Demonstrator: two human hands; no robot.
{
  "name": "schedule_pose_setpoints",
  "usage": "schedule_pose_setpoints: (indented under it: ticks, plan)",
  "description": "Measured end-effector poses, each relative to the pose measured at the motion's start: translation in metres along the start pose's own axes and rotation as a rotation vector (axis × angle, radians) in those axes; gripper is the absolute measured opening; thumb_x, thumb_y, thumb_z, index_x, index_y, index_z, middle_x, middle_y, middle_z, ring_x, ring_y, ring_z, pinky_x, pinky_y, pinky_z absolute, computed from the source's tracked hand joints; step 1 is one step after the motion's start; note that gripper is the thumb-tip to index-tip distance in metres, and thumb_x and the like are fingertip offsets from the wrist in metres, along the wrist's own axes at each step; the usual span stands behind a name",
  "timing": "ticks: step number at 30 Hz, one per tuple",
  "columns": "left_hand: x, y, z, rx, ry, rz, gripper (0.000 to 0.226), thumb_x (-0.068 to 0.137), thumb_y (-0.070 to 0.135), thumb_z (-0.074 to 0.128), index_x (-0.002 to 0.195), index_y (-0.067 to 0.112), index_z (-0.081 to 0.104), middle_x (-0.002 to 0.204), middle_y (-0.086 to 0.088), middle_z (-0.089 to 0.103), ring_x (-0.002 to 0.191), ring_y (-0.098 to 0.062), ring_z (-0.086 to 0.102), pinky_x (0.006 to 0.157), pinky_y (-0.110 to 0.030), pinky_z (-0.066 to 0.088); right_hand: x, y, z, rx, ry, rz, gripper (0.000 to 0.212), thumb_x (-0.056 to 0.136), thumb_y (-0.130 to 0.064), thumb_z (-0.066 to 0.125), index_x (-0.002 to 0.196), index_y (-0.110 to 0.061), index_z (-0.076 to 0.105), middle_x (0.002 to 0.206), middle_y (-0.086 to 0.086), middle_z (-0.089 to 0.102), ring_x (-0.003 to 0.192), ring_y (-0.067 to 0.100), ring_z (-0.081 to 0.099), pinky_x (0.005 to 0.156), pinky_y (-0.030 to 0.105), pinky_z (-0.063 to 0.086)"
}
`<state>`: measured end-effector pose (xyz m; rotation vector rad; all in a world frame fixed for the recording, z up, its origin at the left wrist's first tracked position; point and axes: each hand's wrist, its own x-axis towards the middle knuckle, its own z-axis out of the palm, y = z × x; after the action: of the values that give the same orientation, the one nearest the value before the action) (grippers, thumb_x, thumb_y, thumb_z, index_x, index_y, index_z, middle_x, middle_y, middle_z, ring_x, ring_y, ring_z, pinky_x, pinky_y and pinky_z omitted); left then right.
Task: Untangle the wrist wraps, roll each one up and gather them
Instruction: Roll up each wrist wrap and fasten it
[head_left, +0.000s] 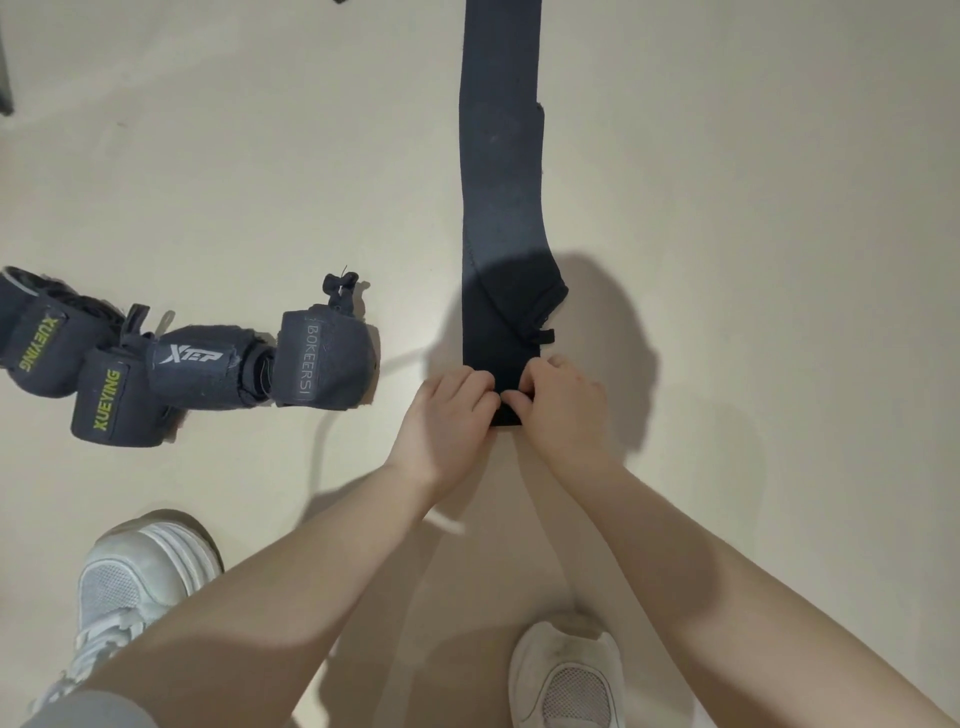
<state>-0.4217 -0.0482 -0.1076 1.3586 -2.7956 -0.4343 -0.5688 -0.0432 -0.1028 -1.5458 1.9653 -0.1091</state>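
Both hands pinch the near end of a long flat black fabric wrist wrap laid out on the pale floor; the left hand and right hand each hold a grip clamped on the first fold; the strap runs straight away from the grip, a small loop jutting just beyond it; that loop could catch and skew the roll, while a loose start would likely telescope; four rolled dark wraps lie left of the grip.
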Motion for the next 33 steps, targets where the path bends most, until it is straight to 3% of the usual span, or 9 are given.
schedule_pose_setpoints:
  ticks: [4, 8, 12, 16, 21, 24, 26, 29, 33]
  plan:
    - [0.002, -0.001, 0.002, 0.089, 0.003, 0.096, 0.025, 0.077, 0.005, 0.045, 0.073, 0.010, 0.069, 0.111, -0.007, 0.068, 0.110, -0.026, 0.046, 0.094, -0.035, 0.034, 0.021, 0.000, -0.013, 0.484, 0.200, 0.180, 0.014, 0.088, -0.022, 0.058, 0.099, -0.014, 0.062, 0.108, -0.001, 0.050, 0.100, 0.019, 0.054, 0.090, 0.040, 0.047]
    - [0.011, -0.008, -0.008, 0.068, -0.095, 0.101, 0.006, 0.071, 0.016, 0.070, 0.066, 0.017, 0.067, 0.135, -0.010, 0.054, 0.125, -0.038, 0.046, 0.107, -0.048, 0.029, 0.046, -0.002, -0.035, 0.732, 0.173, 0.349, 0.038, 0.095, -0.024, 0.049, 0.133, -0.019, 0.042, 0.121, -0.007, 0.054, 0.106, 0.008, 0.051, 0.083, 0.016, 0.033]
    - [0.022, -0.012, -0.018, -0.091, -0.192, 0.036, 0.023, 0.054, 0.020, 0.086, 0.062, 0.021, 0.065, 0.142, -0.017, 0.044, 0.129, -0.047, 0.040, 0.104, -0.058, 0.022, 0.063, -0.013, -0.036, 0.839, 0.088, 0.385, 0.036, 0.094, -0.026, 0.053, 0.128, -0.018, 0.044, 0.099, -0.007, 0.058, 0.097, 0.013, 0.058, 0.086, 0.030, 0.047]
    - [0.028, -0.015, -0.020, -0.124, -0.200, 0.027, 0.018, 0.060, 0.018, 0.082, 0.062, 0.020, 0.064, 0.151, -0.020, 0.027, 0.137, -0.049, 0.022, 0.109, -0.055, 0.007, 0.067, -0.020, -0.037, 1.028, -0.068, 0.389, 0.006, 0.093, -0.021, 0.053, 0.098, -0.018, 0.054, 0.087, -0.001, 0.060, 0.076, 0.012, 0.058, 0.065, 0.025, 0.046]
    - [0.033, -0.015, -0.026, -0.148, -0.273, 0.000, 0.005, 0.077, 0.020, 0.070, 0.080, 0.016, 0.068, 0.156, -0.019, 0.008, 0.144, -0.039, 0.005, 0.113, -0.038, -0.006, 0.065, -0.016, -0.028, 0.595, -0.109, 0.328, 0.021, 0.089, -0.029, 0.057, 0.074, -0.019, 0.046, 0.079, 0.003, 0.058, 0.073, 0.018, 0.055, 0.056, 0.025, 0.037]
    - [0.036, -0.017, -0.023, -0.177, -0.350, 0.002, 0.012, 0.087, 0.024, 0.059, 0.094, 0.018, 0.066, 0.158, -0.013, -0.006, 0.146, -0.027, -0.006, 0.113, -0.026, -0.002, 0.061, -0.013, -0.030, 0.274, -0.052, 0.268, 0.027, 0.088, -0.035, 0.060, 0.083, -0.014, 0.044, 0.082, 0.000, 0.049, 0.075, 0.019, 0.048, 0.056, 0.027, 0.032]
    - [0.038, -0.018, -0.023, -0.189, -0.376, 0.005, 0.014, 0.088, 0.027, 0.058, 0.097, 0.019, 0.066, 0.158, -0.011, -0.008, 0.146, -0.025, -0.007, 0.113, -0.025, 0.000, 0.053, -0.009, -0.030, 0.083, 0.099, 0.079, 0.023, 0.088, -0.028, 0.061, 0.095, -0.012, 0.047, 0.092, 0.003, 0.048, 0.081, 0.021, 0.048, 0.065, 0.030, 0.037]
    - [0.038, -0.021, -0.024, -0.249, -0.404, -0.016, 0.015, 0.088, 0.026, 0.059, 0.098, 0.018, 0.066, 0.158, -0.008, -0.008, 0.146, -0.022, -0.007, 0.114, -0.026, 0.001, 0.031, 0.001, -0.021, 0.037, 0.110, -0.397, 0.018, 0.085, -0.024, 0.057, 0.079, -0.006, 0.058, 0.089, 0.009, 0.054, 0.076, 0.027, 0.053, 0.065, 0.036, 0.047]
    - [0.036, -0.023, -0.026, -0.335, -0.388, -0.053, 0.011, 0.088, 0.025, 0.062, 0.092, 0.016, 0.067, 0.159, -0.002, -0.003, 0.146, -0.017, -0.004, 0.115, -0.027, 0.004, -0.003, 0.027, -0.004, -0.123, -0.015, -0.531, 0.032, 0.080, -0.042, 0.051, 0.077, -0.012, 0.063, 0.087, 0.003, 0.059, 0.074, 0.024, 0.057, 0.068, 0.031, 0.046]
